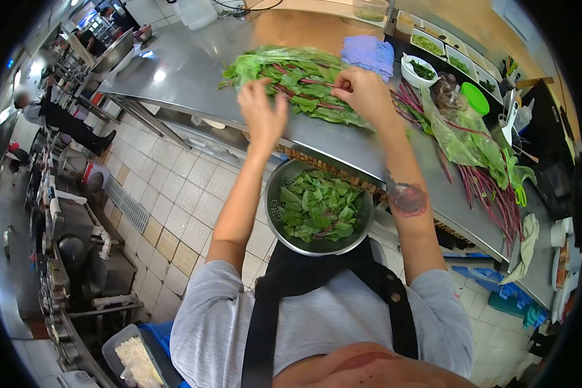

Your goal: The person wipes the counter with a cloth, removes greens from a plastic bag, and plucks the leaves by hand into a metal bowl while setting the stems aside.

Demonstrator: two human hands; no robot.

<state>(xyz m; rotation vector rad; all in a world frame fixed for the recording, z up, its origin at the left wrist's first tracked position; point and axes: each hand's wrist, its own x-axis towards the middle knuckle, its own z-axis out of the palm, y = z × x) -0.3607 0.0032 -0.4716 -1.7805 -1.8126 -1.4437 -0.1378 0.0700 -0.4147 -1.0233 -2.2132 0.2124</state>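
A pile of leafy greens with purple-red stems lies on clear green plastic on the steel counter. My left hand is over the left part of the pile, its fingers apart and somewhat blurred, holding nothing I can see. At the pile's right side, my right hand pinches a red stem between thumb and fingers. Below the counter edge, close to my body, a metal colander holds loose green leaves. More long purple stems lie in plastic farther right.
A blue cloth, a white bowl of greens and a green lid are at the back right, by trays of chopped food. Another person stands at the far left. A tub of white food is at the lower left.
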